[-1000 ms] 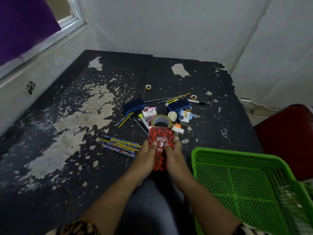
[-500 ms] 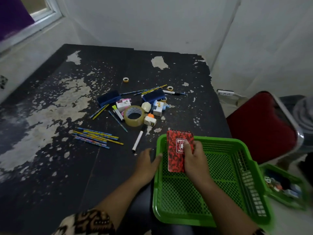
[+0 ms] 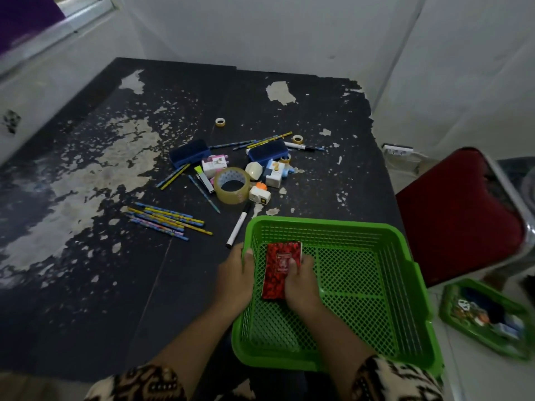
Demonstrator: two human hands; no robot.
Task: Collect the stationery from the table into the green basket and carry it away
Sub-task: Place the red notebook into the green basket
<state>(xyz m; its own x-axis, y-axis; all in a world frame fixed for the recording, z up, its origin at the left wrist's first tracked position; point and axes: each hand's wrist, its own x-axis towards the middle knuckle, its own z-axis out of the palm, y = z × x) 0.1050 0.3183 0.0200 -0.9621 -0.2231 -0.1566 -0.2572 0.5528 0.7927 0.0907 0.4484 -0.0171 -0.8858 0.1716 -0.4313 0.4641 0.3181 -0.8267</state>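
Notebook (image 3: 280,269): lowered from above the rim half a second ago to the green basket (image 3: 405,285) floor | right hand (image 3: 301,287): fingers clamped on its near end; release pending | left hand (image 3: 235,280): fingers together on the basket's left wall; steadying | pencils (image 3: 168,221), tape roll (image 3: 233,185): beyond fingertips, uncollected

A red chair (image 3: 460,215) with a metal frame stands at the right of the black table (image 3: 86,285), whose paint has flaked off in pale patches. On the floor in front of the chair lies a second green tray (image 3: 451,296) with small things in it, too blurred to tell. A white power strip (image 3: 397,149) lies by the wall behind the table. A window frame (image 3: 58,27) and a purple curtain (image 3: 26,15) show at upper left
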